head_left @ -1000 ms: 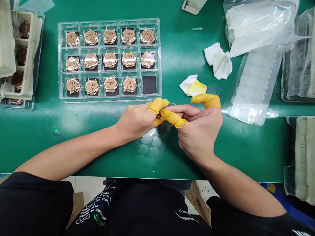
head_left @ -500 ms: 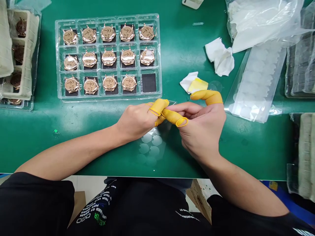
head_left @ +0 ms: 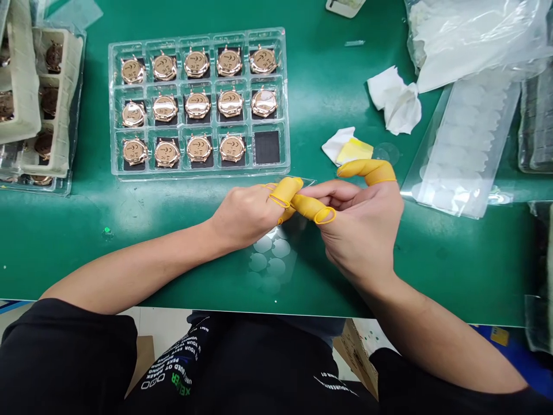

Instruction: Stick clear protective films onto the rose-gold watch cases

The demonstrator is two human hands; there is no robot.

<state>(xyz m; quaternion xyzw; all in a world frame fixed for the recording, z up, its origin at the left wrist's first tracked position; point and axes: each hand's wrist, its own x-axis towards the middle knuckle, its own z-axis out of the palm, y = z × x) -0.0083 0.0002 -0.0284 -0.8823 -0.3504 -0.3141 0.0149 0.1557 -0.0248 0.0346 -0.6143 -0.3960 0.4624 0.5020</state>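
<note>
My left hand (head_left: 248,214) and my right hand (head_left: 360,222) meet in front of the tray, with yellow finger cots on several fingertips. Between them they pinch a clear sheet of round films (head_left: 276,266), its lower part showing pale discs below my fingers. A clear corner pokes out above my fingertips. My right thumb presses against the left fingertips, while the right index finger is bent away from the sheet. What lies right under the fingertips is hidden. Behind my hands, a clear tray (head_left: 200,175) holds several rose-gold watch cases (head_left: 199,148), backs up; its front-right compartment shows only a black pad (head_left: 266,147).
Stacked trays (head_left: 64,167) of watch parts stand at the left. To the right lie a yellow-and-white paper scrap (head_left: 354,151), a crumpled tissue (head_left: 395,104), a bag of film sheets (head_left: 462,150) and a bag of white sheets (head_left: 479,34). More clear trays (head_left: 538,127) sit at the far right.
The whole view has shifted slightly, so things appear a little further right. My hands keep nearly the same pinch on the sheet.
</note>
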